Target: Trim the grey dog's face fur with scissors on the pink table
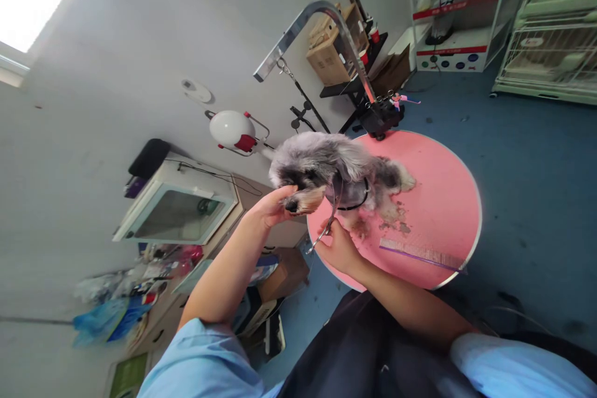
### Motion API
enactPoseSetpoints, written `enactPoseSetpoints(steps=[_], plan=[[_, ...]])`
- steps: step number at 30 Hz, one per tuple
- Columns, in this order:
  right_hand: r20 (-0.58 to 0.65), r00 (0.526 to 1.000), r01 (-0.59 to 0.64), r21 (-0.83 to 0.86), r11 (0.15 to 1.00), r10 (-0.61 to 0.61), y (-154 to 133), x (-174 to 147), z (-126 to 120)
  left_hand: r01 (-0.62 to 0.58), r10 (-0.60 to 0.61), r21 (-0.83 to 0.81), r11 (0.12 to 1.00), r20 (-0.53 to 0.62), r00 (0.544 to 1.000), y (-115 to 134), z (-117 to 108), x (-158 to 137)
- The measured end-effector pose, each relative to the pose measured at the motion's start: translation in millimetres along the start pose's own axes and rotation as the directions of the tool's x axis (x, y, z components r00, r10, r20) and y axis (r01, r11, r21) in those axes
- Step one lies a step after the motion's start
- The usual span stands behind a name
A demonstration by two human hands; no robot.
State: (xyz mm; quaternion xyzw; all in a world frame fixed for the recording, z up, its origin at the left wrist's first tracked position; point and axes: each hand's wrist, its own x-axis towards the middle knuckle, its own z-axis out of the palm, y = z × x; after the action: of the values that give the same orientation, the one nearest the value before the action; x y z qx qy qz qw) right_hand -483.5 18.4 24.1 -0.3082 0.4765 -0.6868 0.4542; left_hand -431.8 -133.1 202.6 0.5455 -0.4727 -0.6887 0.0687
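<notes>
The dog (321,155), its grey coat fluffy and wavy, is on a smooth, round pink table (448,199) with a pale rim. The left hand (275,206) cups its muzzle; the right hand (339,250) grips slim, shiny metal scissors (330,222), partly hiding their handles, the blades near a dark collar (353,206). A fine-toothed comb (422,253) lies near loose hair tufts (395,226). Behind, a curved metal arm (282,46) crosses before a cardboard box (329,62).

Pet-grooming room indicated: dog (317,155) placed on round pink table (443,199), bent metal arm (284,45) fixed at far edge, strap (318,117) hung from it, comb (422,253) laid out, tufts of fur (394,226) scattered, scissors (333,214) held; tiered wire cage (555,25) set on floor (527,199).
</notes>
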Motion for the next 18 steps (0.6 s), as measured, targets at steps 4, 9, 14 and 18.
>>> enactPoseSetpoints(steps=[4,9,14,18], plan=[[-0.078,0.994,0.093,0.191,0.977,-0.08,-26,13,-16,-0.008,0.008,0.01,1.0,-0.002,1.0,1,9,-4],[-0.321,0.933,0.221,0.158,0.962,-0.161,-71,43,-50,-0.021,0.022,-0.016,1.0,0.084,0.996,2,22,-5],[-0.288,0.91,0.287,-0.078,0.955,-0.298,-102,66,-65,-0.043,0.042,0.007,0.999,0.151,0.988,2,23,-2],[-0.295,0.869,0.323,-0.272,0.907,-0.398,-115,68,-76,-0.066,0.062,0.012,0.998,0.195,0.979,0,21,2]])
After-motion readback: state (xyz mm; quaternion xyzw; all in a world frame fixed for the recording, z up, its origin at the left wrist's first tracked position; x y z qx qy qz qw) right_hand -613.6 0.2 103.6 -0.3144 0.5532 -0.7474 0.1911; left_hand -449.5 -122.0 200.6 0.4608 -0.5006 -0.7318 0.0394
